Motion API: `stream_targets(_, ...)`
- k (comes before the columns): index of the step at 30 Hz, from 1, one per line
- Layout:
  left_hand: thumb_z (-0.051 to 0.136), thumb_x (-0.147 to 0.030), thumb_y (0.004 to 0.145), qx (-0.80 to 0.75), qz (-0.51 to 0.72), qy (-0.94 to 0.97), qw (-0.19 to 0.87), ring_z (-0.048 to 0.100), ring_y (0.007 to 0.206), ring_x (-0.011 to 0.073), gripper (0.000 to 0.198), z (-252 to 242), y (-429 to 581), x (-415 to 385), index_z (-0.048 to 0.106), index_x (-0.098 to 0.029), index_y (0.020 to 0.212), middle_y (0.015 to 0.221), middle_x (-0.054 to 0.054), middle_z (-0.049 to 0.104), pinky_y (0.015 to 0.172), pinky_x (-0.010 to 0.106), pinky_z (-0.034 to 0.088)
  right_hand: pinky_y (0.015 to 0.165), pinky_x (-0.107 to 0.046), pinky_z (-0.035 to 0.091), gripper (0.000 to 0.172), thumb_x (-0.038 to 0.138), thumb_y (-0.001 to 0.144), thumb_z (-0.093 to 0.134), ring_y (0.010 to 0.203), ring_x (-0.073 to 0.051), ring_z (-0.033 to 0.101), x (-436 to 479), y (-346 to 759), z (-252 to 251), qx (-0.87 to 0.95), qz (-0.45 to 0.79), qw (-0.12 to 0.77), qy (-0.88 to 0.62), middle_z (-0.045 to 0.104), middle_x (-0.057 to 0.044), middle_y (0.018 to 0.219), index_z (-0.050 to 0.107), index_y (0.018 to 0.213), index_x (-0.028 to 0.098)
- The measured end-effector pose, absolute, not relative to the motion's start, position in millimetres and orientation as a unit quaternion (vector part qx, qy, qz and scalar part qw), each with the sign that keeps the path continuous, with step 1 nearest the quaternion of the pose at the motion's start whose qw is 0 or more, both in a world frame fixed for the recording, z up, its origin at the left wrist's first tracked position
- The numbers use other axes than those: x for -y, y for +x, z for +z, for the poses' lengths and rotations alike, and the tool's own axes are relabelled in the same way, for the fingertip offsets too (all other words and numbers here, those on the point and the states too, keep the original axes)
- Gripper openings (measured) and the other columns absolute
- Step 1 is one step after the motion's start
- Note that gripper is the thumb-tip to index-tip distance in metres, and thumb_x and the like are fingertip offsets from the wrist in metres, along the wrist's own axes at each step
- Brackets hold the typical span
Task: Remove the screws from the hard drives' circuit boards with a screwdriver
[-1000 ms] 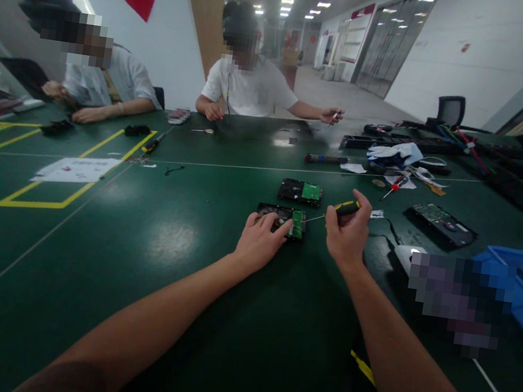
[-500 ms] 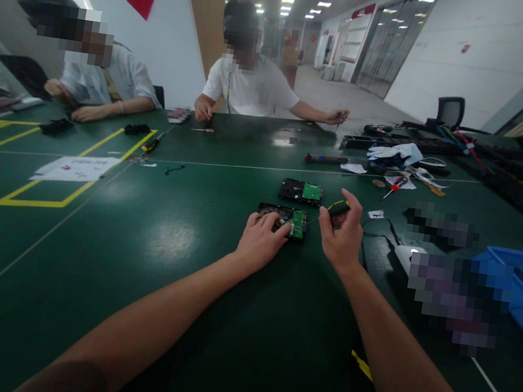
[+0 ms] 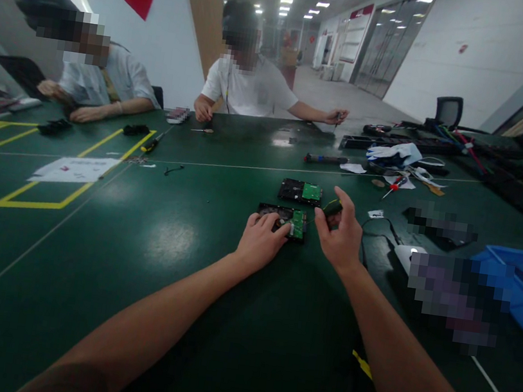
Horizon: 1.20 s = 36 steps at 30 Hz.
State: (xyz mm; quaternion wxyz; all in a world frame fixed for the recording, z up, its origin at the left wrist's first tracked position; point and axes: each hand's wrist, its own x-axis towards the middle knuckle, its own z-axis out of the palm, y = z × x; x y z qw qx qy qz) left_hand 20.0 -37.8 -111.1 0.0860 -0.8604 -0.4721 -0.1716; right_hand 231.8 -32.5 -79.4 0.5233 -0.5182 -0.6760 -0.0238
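My left hand (image 3: 259, 242) grips the nearer hard drive (image 3: 299, 217), its fingers over the drive's dark left part and its thumb at the green circuit board. In my right hand (image 3: 344, 239) is a screwdriver (image 3: 332, 207) with a dark green and yellow handle, held between thumb and fingers. Its thin shaft points left toward the right end of that drive; whether the tip touches it I cannot tell. Just behind lies a second hard drive (image 3: 291, 190), flat, with its green board at the right.
On the right are a blue tray (image 3: 520, 291), a white power strip (image 3: 409, 256) with a cable, and a glove (image 3: 394, 153) among tools. A paper sheet (image 3: 75, 168) lies left. Two co-workers (image 3: 247, 87) (image 3: 107, 77) sit across the green table (image 3: 167, 312).
My right hand has shifted slightly left, and the screwdriver's handle has turned and tilted within its fingers. My left hand stays on the nearer hard drive.
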Motion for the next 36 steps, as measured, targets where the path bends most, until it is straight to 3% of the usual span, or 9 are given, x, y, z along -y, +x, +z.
stream_targets(4, 0.051, -0.036, 0.101, 0.467, -0.173, -0.864, 0.080, 0.054, 0.122, 0.0314, 0.035, -107.9, 19.6, 38.9, 0.060, -0.030, 0.135, 0.136, 0.013, 0.056, 0.104, 0.053, 0.035, 0.076, -0.044, 0.062, 0.061, 0.034, 0.093, 0.061, 0.071, -0.018, 0.065, 33.6, 229.0, -74.6, 0.690, -0.018, 0.514, -0.509, 0.066, -0.011, 0.130, 0.042, 0.151, 0.029)
stream_targets(10, 0.053, -0.036, 0.101, 0.470, -0.176, -0.862, 0.074, 0.051, 0.126, 0.0325, 0.035, -109.9, 20.4, 38.2, 0.061, -0.029, 0.134, 0.138, 0.014, 0.056, 0.104, 0.053, 0.037, 0.075, -0.042, 0.062, 0.066, 0.030, 0.097, 0.053, 0.073, -0.020, 0.067, 33.8, 229.3, -71.8, 0.710, 0.043, 0.508, -0.486, 0.073, -0.006, 0.110, 0.030, 0.159, 0.030)
stream_targets(17, 0.053, -0.035, 0.100, 0.466, -0.181, -0.864, 0.064, 0.049, 0.130, 0.0330, 0.035, -110.8, 19.3, 36.2, 0.061, -0.030, 0.134, 0.150, 0.013, 0.049, 0.105, 0.054, 0.037, 0.077, -0.041, 0.059, 0.055, 0.034, 0.096, 0.058, 0.081, -0.022, 0.067, 26.8, 228.2, -66.1, 0.735, -0.056, 0.453, -0.502, 0.070, -0.009, 0.120, 0.048, 0.150, 0.029)
stream_targets(22, 0.055, -0.035, 0.100, 0.465, -0.178, -0.865, 0.059, 0.048, 0.132, 0.0332, 0.035, -109.3, 18.8, 34.8, 0.062, -0.030, 0.133, 0.150, 0.013, 0.049, 0.105, 0.054, 0.037, 0.081, -0.040, 0.059, 0.053, 0.033, 0.097, 0.057, 0.088, -0.023, 0.069, 25.5, 226.1, -66.0, 0.743, -0.057, 0.448, -0.494, 0.069, -0.009, 0.126, 0.048, 0.149, 0.029)
stream_targets(29, 0.054, -0.035, 0.100, 0.467, -0.176, -0.865, 0.062, 0.047, 0.132, 0.0329, 0.035, -109.7, 18.0, 35.6, 0.062, -0.030, 0.133, 0.149, 0.013, 0.050, 0.106, 0.054, 0.037, 0.076, -0.040, 0.060, 0.056, 0.033, 0.096, 0.059, 0.078, -0.020, 0.068, 28.0, 226.2, -66.7, 0.716, -0.050, 0.488, -0.496, 0.062, -0.011, 0.137, 0.043, 0.149, 0.028)
stream_targets(36, 0.055, -0.035, 0.099, 0.467, -0.179, -0.864, 0.059, 0.048, 0.131, 0.0336, 0.036, -110.1, 18.9, 35.8, 0.061, -0.030, 0.134, 0.149, 0.013, 0.049, 0.105, 0.054, 0.038, 0.075, -0.039, 0.060, 0.048, 0.034, 0.095, 0.061, 0.073, -0.018, 0.066, 31.2, 226.5, -67.5, 0.700, -0.057, 0.506, -0.501, 0.066, -0.010, 0.126, 0.047, 0.141, 0.026)
